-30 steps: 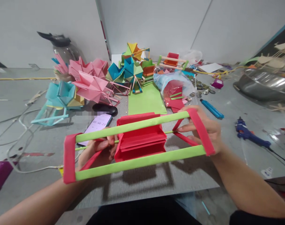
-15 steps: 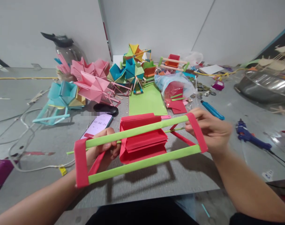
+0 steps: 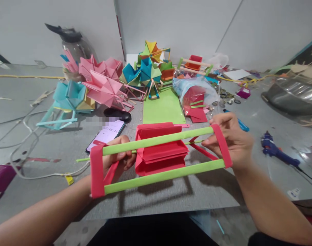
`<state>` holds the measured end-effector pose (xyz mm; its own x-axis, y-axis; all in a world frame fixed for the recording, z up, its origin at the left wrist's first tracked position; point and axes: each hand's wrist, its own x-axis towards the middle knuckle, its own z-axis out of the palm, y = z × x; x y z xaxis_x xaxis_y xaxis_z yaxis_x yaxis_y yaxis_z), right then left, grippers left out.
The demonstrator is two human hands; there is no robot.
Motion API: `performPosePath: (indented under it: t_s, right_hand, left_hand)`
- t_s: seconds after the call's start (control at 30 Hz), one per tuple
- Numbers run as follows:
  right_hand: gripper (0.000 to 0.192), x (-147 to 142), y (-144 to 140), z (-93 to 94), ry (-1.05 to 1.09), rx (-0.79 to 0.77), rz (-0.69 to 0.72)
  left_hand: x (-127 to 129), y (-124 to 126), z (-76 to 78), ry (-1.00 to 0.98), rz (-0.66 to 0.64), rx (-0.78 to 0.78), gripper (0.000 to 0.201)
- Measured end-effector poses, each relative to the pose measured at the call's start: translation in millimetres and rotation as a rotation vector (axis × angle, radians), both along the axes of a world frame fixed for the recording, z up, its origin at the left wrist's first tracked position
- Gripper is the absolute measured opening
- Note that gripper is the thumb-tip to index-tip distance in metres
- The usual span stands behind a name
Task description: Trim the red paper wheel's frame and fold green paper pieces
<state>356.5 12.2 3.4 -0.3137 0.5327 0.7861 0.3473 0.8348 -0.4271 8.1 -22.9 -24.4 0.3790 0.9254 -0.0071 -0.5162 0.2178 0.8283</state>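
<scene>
Two hands, left (image 3: pixel 119 158) and right (image 3: pixel 231 141), each grip closed, hold the paper frame (image 3: pixel 161 159) lengthwise left to right.

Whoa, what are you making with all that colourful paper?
A person holds a paper frame of green bars and red ends above the grey mat. The left hand and right hand each pinch an end of the thin green stick through the red folded piece. Beyond lie a phone, a green sheet and other paper models.

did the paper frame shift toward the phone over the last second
Yes. The paper frame slid right and slightly away: its left red end now sits under the phone, where it earlier lay left of it. Both hands grip it.
</scene>
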Motion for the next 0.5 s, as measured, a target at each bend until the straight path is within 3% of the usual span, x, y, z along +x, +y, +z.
performPosePath:
  t_s: [0.5]
  right_hand:
    - [0.018, 2.2, 9.0, -4.0, -0.209, 0.064, -0.070]
  left_hand:
    - [1.8, -2.5, 0.6, -0.013, 0.015, -0.003, 0.028]
